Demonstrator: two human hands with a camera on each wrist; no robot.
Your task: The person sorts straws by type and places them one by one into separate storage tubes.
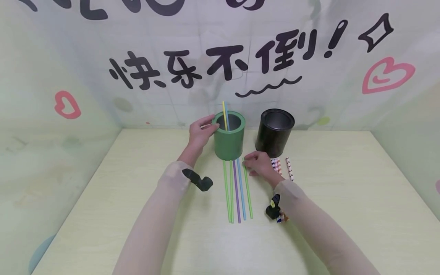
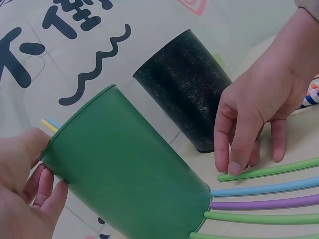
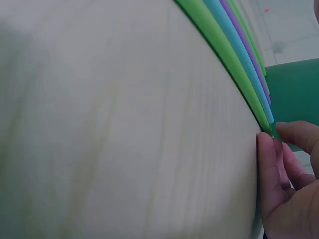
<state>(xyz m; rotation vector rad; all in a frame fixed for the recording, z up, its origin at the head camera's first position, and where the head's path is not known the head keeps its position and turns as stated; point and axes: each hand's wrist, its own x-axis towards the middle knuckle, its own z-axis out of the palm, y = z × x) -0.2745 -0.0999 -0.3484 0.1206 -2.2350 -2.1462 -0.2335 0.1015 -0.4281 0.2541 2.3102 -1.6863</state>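
- Gripping the rim of the smooth green cylindrical can (image 1: 228, 145), the left hand (image 1: 200, 133) curls its fingers against the wall.
- The right hand (image 1: 259, 164) has its fingertips at the far end of a thin light-green straw (image 1: 249, 198), just before the can; whether they pinch it I cannot tell.
- Four more plain straws, two green, one purple (image 1: 236, 194), one blue (image 1: 241, 189), lie before the can.
- Yellow (image 1: 224, 114) and blue straws stand inside it.
- A black cylindrical can (image 1: 274, 137) stands right of it.
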